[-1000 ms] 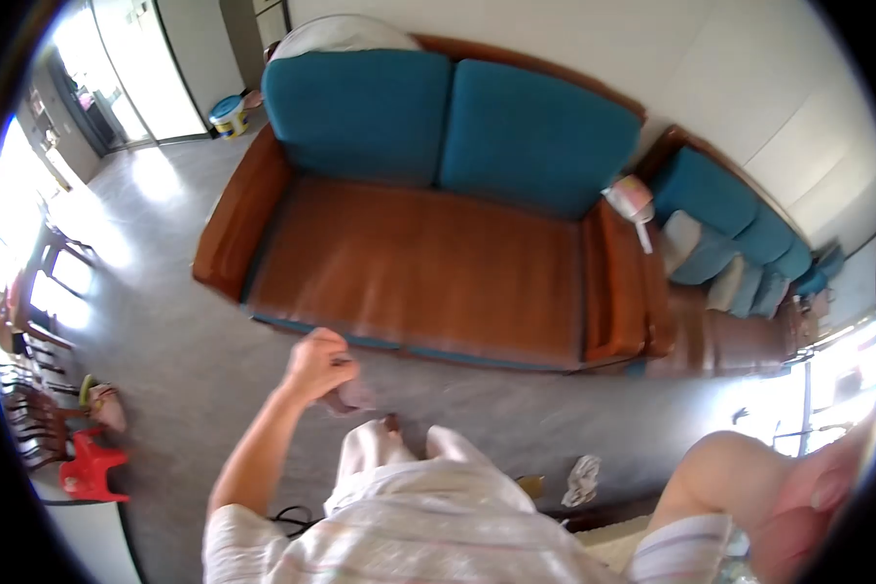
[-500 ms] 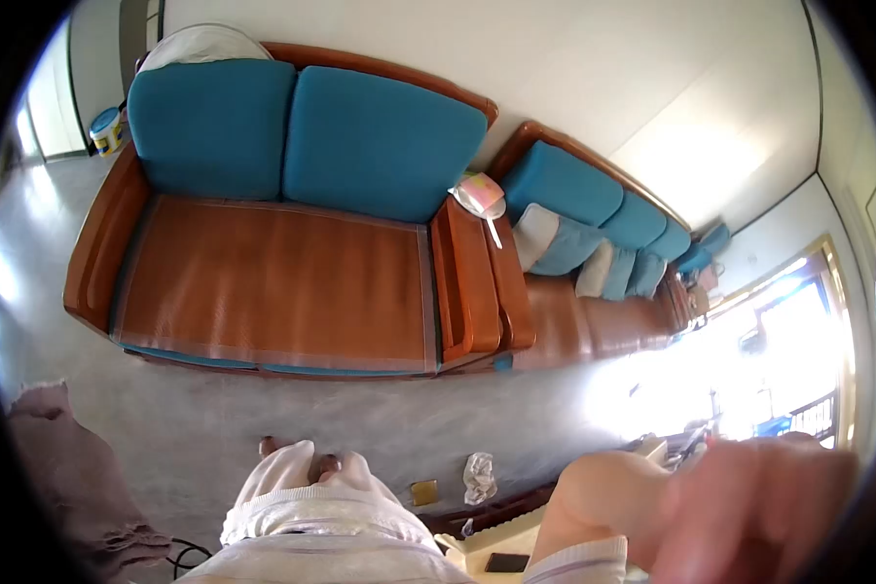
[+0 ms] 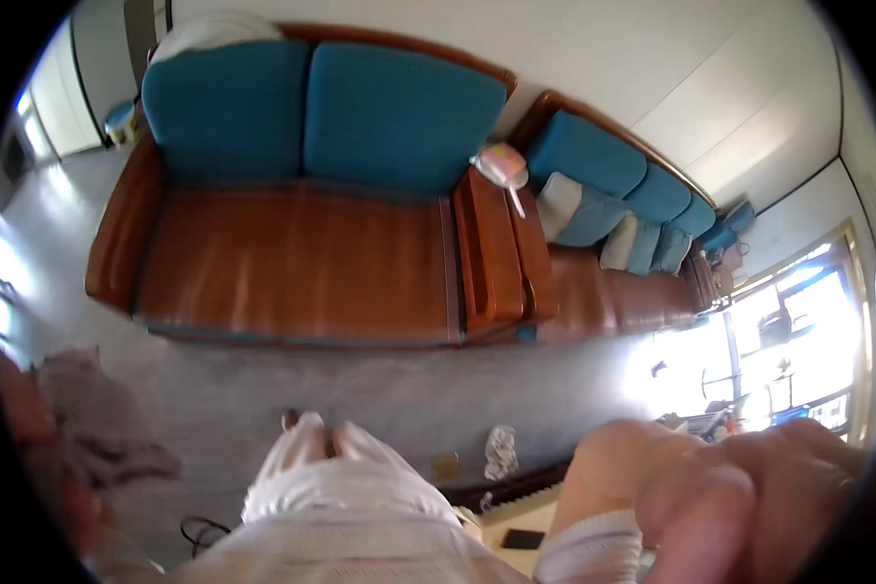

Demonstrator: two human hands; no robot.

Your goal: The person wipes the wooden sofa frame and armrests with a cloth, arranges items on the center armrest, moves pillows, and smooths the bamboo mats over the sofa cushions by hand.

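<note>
A mauve-grey cloth point(image 3: 102, 419) with a ragged-looking edge hangs at the lower left. My left hand point(image 3: 27, 404) grips it, half lost in the dark left rim of the view. Large and close at the lower right is my right hand point(image 3: 749, 496), its fingers curled in. Whatever those fingers may hold is hidden. Below that hand shows a white sleeve cuff point(image 3: 594, 547). Beneath my right forearm lies a dark flat rectangular object point(image 3: 523, 539) on a pale surface.
A wooden sofa point(image 3: 292, 253) with teal cushions stands ahead, and a second sofa point(image 3: 618, 297) with pillows adjoins it at right. Between them, a covered dish point(image 3: 501, 165) sits on the wooden armrest. A crumpled white item point(image 3: 500, 453) and a black cable point(image 3: 204, 530) are low down.
My left hand has come into view at the left edge with the cloth. The right hand has turned slightly and stays curled. The view has shifted, moving the sofas right and up.
</note>
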